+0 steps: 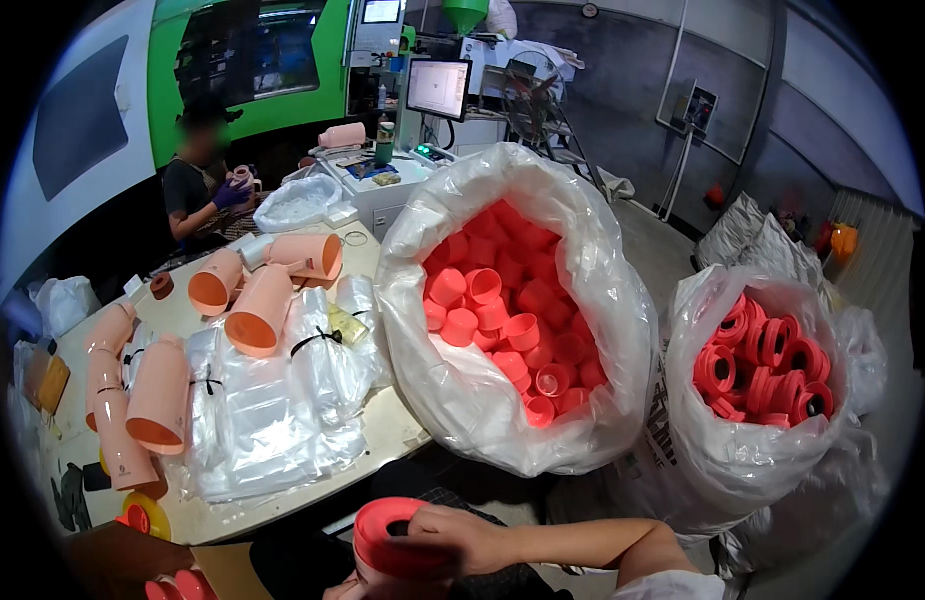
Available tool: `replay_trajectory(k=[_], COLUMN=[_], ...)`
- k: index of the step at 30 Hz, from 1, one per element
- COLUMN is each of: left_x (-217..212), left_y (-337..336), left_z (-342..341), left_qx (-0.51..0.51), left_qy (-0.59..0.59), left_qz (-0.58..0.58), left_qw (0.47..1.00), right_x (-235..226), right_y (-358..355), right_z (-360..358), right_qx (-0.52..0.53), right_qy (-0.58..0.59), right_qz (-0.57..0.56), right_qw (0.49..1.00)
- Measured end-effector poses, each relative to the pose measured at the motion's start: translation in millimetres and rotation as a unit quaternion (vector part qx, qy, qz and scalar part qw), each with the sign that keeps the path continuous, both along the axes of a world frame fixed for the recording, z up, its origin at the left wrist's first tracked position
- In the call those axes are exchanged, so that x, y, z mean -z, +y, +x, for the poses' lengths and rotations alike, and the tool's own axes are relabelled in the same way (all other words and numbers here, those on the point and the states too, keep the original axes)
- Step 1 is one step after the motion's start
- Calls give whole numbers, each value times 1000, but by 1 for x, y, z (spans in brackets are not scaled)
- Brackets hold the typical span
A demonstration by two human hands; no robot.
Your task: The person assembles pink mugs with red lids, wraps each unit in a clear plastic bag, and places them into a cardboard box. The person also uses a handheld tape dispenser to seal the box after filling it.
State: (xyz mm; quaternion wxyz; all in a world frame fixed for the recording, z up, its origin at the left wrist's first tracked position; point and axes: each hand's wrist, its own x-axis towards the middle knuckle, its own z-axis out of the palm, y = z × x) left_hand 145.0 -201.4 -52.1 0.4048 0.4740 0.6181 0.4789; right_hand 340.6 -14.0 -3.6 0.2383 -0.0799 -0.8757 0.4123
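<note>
Cream table (pixel 394 432), round red-topped vessel (pixel 378 546)

Big plastic bag (pixel 432 425) blocking ahead of right hand (pixel 457 538) — open from above, pink bottles (pixel 160 390) crowding table (pixel 387 432)

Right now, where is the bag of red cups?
In the head view, the bag of red cups stands just right of centre, beyond the right hand, between the table and the smaller bag of red rings.
</note>
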Motion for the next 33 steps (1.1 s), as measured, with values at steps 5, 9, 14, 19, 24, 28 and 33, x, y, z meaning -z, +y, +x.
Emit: replay_trajectory(k=[5, 9, 14, 19, 24, 28, 33], left_x=[-1, -5, -8, -11, 23, -16, -20], left_y=[-4, -6, -7, -30, -12, -5, -15], left_z=[2, 5, 11, 18, 16, 12, 8], left_qx=[-10, -9, 3, -7, -65, -14, -19], left_qy=[16, 33, 44, 77, 49, 47, 19], left_qz=[-16, -18, -16, -13, 38, -1, -33], left_qw=[1000, 999, 999, 997, 996, 999, 999], right_x=[3, 5, 5, 0, 12, -68, 2], right_y=[-11, -7, -2, -9, 72, 136, 18], right_z=[4, 8, 11, 15, 29, 52, -28], right_qx=[8, 66, 79, 79, -9, 199, 92], right_qy=[-37, -81, -80, -113, -155, 139, 20], right_qz=[-65, 54, 49, 31, 97, -240, -130], right_qw=[997, 993, 992, 990, 983, 940, 987])
